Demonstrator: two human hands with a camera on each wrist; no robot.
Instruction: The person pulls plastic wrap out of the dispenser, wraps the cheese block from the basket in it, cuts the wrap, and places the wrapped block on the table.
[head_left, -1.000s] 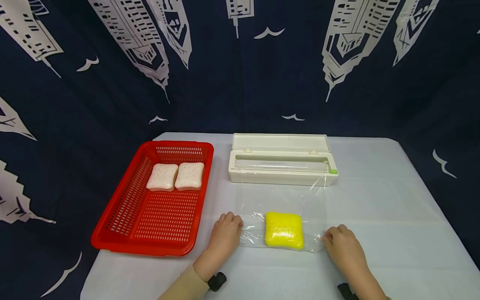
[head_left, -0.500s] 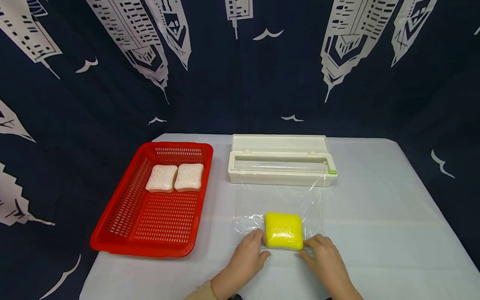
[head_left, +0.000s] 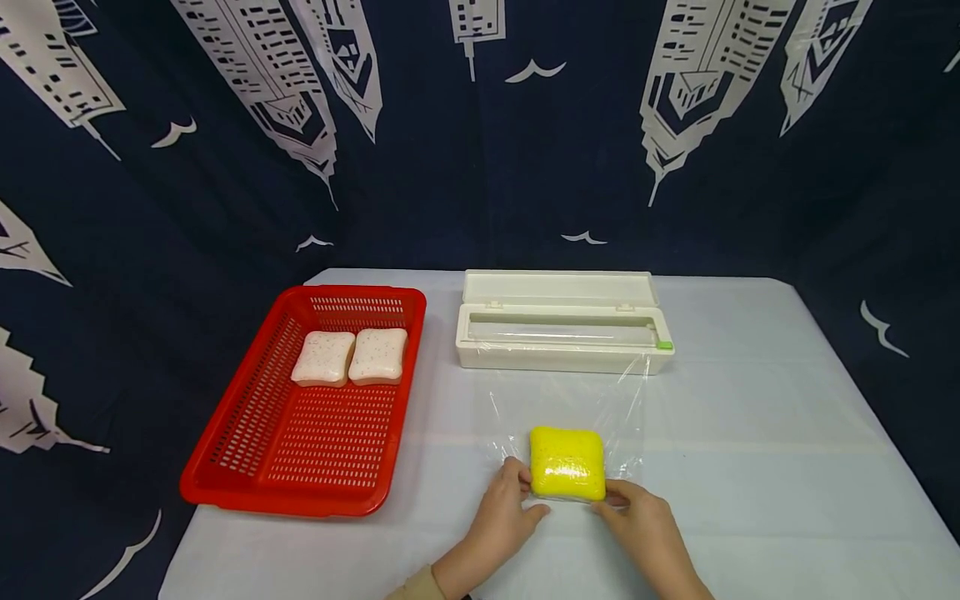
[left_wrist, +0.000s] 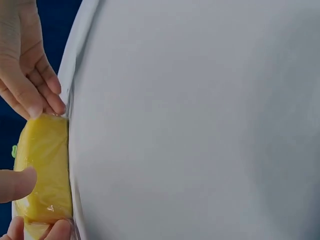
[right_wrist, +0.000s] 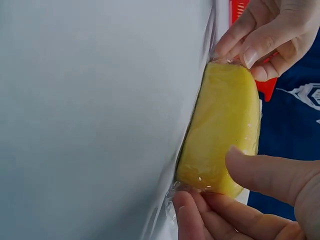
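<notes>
A yellow rounded-square block point(head_left: 567, 463), soft-looking and shiny, lies in clear plastic wrap point(head_left: 570, 396) at the table's front middle. Drawn out of a white wrap dispenser point(head_left: 562, 358), the wrap runs toward me and covers the block. My left hand point(head_left: 498, 517) holds the block's left end through the film, fingers at its side. At the right end my right hand point(head_left: 647, 529) grips it likewise. In the right wrist view both thumbs are near the block's front face point(right_wrist: 217, 120), and the wrap is bunched at its ends. The fingertips behind the block are partly hidden.
Left of the hands stands a red perforated basket point(head_left: 300, 508) with two white speckled slice-shaped pieces point(head_left: 324, 358) at its back. The dispenser's lid point(head_left: 558, 287) is raised. A dark patterned cloth point(head_left: 480, 167) hangs behind the white-covered table point(head_left: 780, 467).
Both hands have moved inward from the wrap's outer edges to the block's ends, bringing the side film in with them. Over the last half second they shift only slightly.
</notes>
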